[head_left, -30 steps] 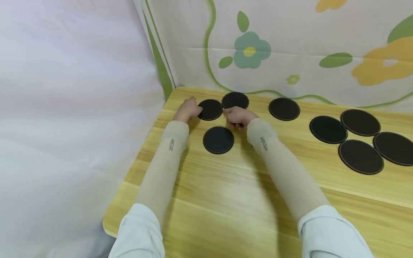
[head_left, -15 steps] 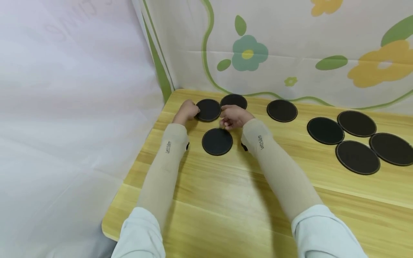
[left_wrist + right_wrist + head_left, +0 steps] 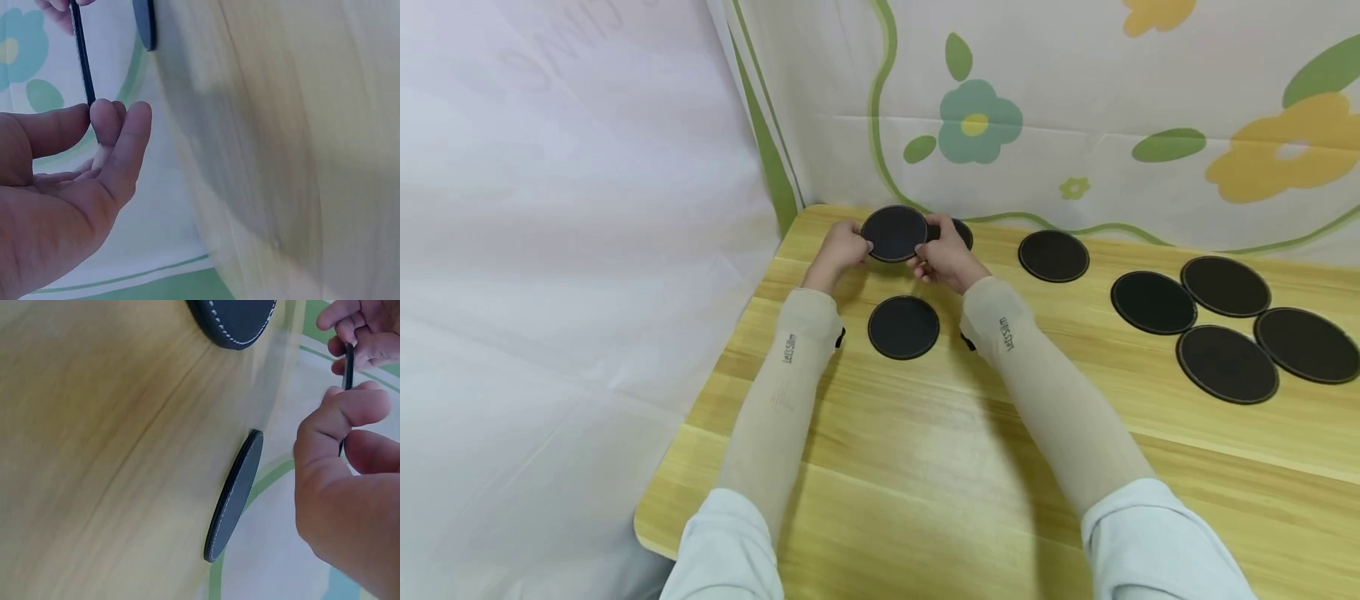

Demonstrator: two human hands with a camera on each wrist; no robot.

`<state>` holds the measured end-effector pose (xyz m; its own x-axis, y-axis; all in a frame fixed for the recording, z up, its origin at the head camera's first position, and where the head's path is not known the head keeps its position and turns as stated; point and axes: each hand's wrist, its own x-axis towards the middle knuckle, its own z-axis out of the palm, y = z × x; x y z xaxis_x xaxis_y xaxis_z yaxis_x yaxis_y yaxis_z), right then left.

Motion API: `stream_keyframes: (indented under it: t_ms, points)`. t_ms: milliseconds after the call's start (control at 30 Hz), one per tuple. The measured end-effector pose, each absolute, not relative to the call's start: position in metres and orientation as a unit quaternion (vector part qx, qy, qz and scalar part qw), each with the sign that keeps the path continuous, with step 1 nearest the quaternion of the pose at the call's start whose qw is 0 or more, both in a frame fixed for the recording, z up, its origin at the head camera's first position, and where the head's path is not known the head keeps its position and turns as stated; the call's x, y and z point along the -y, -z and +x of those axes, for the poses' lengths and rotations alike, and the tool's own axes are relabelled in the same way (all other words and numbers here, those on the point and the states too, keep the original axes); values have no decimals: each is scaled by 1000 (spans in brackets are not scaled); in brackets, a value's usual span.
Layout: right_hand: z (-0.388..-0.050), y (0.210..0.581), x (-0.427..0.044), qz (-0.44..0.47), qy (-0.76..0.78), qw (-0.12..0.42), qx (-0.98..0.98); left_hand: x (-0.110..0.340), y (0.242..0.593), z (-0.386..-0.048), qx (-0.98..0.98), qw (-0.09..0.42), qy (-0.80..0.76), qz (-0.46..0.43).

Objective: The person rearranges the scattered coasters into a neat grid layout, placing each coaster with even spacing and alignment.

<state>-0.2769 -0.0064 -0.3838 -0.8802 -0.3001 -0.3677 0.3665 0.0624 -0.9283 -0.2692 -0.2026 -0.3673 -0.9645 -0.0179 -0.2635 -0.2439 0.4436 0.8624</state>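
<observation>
Black disc [image 3: 895, 233] held up off the table [image 3: 925, 492]
Left hand [image 3: 841, 248] and right hand [image 3: 953, 257] pinch only its opposite edges; an uneven loosening could tip it onto the nearer disc [image 3: 904, 327]

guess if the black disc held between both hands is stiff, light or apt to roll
The held disc is probably stiff: its edge looks straight in the left wrist view. Being thin, and pinched at its rim by the left hand and right hand, it seems light. Laid down, its flat face makes rolling unlikely.
</observation>
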Motion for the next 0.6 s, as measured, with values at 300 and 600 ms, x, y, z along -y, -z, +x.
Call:
stream_keyframes:
  t_ms: [300, 600]
  points:
    - [-271, 384, -11, -9, 716, 228, -660, 204, 362, -262, -762, 124, -635, -33]
    - [-261, 378, -34, -63, 729, 247, -635, 205, 359, -251, -736, 167, -655, 21]
